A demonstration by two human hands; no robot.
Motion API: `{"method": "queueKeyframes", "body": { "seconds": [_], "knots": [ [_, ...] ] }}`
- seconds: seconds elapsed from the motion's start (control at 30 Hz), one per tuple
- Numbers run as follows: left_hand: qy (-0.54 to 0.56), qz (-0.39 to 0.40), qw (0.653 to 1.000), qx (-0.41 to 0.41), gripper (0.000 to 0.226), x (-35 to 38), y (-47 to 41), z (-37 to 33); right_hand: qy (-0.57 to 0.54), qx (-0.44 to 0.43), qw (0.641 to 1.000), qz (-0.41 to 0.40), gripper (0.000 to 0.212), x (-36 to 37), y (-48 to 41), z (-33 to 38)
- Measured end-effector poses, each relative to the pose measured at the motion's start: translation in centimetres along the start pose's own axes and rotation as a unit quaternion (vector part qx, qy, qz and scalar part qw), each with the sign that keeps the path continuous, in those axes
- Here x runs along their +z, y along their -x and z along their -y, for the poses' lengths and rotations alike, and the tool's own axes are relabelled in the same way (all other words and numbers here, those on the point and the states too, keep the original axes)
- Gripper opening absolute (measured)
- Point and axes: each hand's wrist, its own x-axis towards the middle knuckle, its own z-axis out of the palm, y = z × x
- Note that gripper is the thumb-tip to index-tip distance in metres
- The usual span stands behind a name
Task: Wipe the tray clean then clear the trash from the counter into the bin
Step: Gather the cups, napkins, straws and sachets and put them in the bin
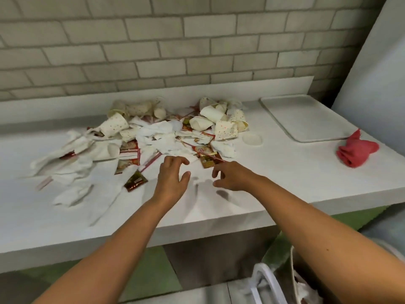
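Far left of the counter (263, 187) it's all crumpled white napkins (74, 145), then dotted paper cups (115, 127) piled toward the wall with more napkins and wrappers mixed in. A dark sauce packet (135, 181) lies by itself at the front of the mess, just left of my left hand (173, 178). That hand's loose, fingers spread, holding nothing. My right hand (232, 177) is beside it, same deal, fingertips near a brown packet (208, 161). Further right there's a round white lid (252, 139), then the tray (306, 119) flat in the back corner, with the red cloth (356, 151) bunched by its front corner. The bin (260, 275) sits below the counter edge, bottom right.
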Motion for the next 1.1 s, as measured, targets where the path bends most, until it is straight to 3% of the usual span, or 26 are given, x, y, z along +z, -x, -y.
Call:
{"method": "queueKeyframes", "body": {
  "seconds": [0.13, 0.3, 0.5, 0.6, 0.8, 0.83, 0.9, 1.03, 1.1],
  "knots": [
    [-0.086, -0.023, 0.993, -0.075, 0.031, -4.1, 0.2, 5.4, 0.020, -0.055, 0.998, 0.018, 0.029, 1.5, -3.7, 4.5],
    [-0.201, 0.013, 0.966, -0.163, 0.046, -7.7, 0.8, 10.3, 0.038, -0.114, 0.992, 0.028, 0.028, 3.3, -7.2, 9.4],
    [-0.205, 0.109, 0.949, -0.211, 0.058, -10.1, 0.7, 13.8, 0.046, -0.157, 0.986, 0.026, 0.027, 5.4, -10.3, 14.3],
    [-0.162, 0.150, 0.957, -0.188, 0.050, -10.5, 0.4, 15.1, 0.058, -0.162, 0.984, 0.034, 0.028, 6.0, -11.3, 15.9],
    [-0.149, 0.074, 0.977, -0.135, 0.027, -10.9, -0.4, 16.2, 0.103, -0.152, 0.982, 0.049, 0.016, 7.3, -13.3, 17.5],
    [-0.134, 0.051, 0.982, -0.126, 0.029, -11.1, -0.5, 16.3, 0.109, -0.143, 0.982, 0.051, 0.023, 7.5, -13.6, 17.7],
    [-0.082, -0.010, 0.990, -0.111, 0.031, -11.9, -0.9, 16.7, 0.120, -0.139, 0.982, 0.053, 0.037, 7.8, -14.2, 18.0],
    [0.067, -0.089, 0.987, -0.117, 0.015, -14.5, -1.7, 16.9, 0.109, -0.096, 0.988, 0.051, 0.041, 8.3, -15.0, 18.6],
    [0.102, -0.107, 0.980, -0.130, 0.027, -15.7, -2.1, 17.3, 0.100, -0.065, 0.991, 0.052, 0.033, 8.5, -15.3, 19.0]
  ]
}}
